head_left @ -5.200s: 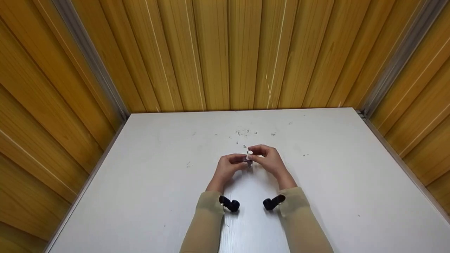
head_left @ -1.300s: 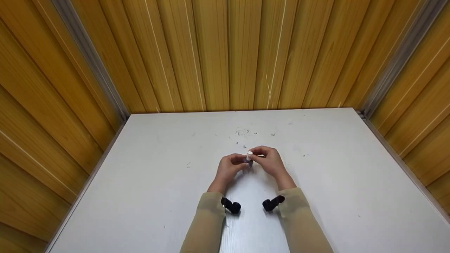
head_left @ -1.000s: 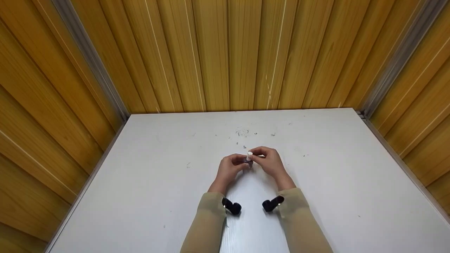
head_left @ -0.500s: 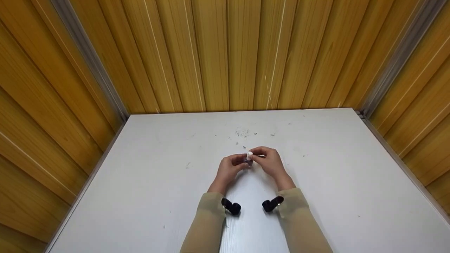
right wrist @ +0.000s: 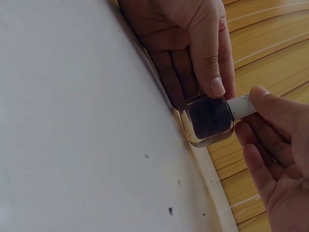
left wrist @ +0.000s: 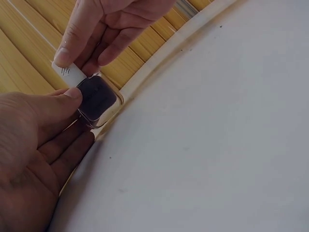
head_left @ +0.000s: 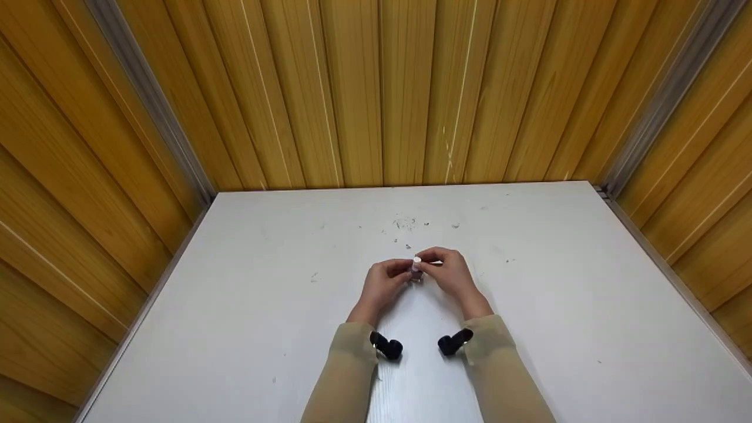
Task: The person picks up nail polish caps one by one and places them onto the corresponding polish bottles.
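Note:
A small square glass bottle of dark nail polish (right wrist: 210, 120) is held between both hands, with its white cap (right wrist: 240, 107) on the neck. My left hand (head_left: 383, 284) pinches the glass body between thumb and fingers. In the head view my right hand (head_left: 451, 271) grips the white cap (head_left: 417, 262) with thumb and index finger. The left wrist view shows the bottle (left wrist: 99, 99) tilted, its clear thick base pointing away from the cap. The remaining fingers of the right hand (left wrist: 120, 19) are bent loosely behind the cap.
A white table (head_left: 235, 305) with dark specks and scuff marks (head_left: 405, 223) lies under the hands. Yellow wood-look panels (head_left: 352, 94) rise at the back and both sides. A black wrist camera (head_left: 386, 345) sits on each sleeve.
Both hands stay at nearly the same place with the nail polish bottle between them. The cap and right fingers have shifted very slightly toward the near side.

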Action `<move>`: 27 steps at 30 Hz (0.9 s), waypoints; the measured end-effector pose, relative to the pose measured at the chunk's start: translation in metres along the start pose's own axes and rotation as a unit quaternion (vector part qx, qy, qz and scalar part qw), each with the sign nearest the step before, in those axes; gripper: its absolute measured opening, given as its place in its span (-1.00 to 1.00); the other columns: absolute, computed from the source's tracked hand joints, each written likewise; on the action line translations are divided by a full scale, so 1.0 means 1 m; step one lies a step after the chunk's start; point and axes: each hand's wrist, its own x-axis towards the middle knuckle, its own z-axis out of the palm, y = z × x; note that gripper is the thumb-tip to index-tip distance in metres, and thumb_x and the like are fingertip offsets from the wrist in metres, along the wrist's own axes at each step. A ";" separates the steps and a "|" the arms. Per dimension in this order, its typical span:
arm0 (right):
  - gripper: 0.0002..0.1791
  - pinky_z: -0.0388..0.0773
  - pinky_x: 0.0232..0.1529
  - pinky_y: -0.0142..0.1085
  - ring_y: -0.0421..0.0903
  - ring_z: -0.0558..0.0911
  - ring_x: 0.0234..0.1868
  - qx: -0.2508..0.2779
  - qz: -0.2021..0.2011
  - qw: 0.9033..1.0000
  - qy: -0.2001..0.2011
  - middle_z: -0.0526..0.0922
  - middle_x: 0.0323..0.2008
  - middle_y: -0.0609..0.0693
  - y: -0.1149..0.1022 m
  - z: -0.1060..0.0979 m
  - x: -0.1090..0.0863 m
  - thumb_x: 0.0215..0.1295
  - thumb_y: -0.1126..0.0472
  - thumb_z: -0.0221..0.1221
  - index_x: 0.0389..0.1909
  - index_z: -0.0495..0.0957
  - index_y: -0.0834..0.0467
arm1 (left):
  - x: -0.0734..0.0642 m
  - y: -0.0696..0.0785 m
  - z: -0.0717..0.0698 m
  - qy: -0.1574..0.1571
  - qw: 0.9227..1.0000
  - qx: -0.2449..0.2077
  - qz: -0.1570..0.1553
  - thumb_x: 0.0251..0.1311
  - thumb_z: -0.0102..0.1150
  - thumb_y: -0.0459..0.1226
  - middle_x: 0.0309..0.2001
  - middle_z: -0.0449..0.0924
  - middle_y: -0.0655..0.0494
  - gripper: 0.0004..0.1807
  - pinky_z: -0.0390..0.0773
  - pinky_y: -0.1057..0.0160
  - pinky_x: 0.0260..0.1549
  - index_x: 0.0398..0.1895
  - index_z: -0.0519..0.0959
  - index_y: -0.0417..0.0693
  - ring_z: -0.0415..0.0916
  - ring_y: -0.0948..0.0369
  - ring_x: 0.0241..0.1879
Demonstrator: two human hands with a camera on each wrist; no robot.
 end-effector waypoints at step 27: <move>-0.83 0.69 0.02 -0.12 -0.01 0.75 -0.12 -0.021 -0.017 1.000 0.002 0.83 -0.19 0.12 0.001 0.002 -0.002 0.23 0.29 0.43 -0.16 0.78 0.20 | -0.002 0.000 -0.002 0.006 0.998 0.058 0.022 0.29 0.32 -0.41 -0.06 0.81 -0.08 -0.75 0.66 0.15 0.12 0.01 0.74 -0.20 0.74 0.06 0.03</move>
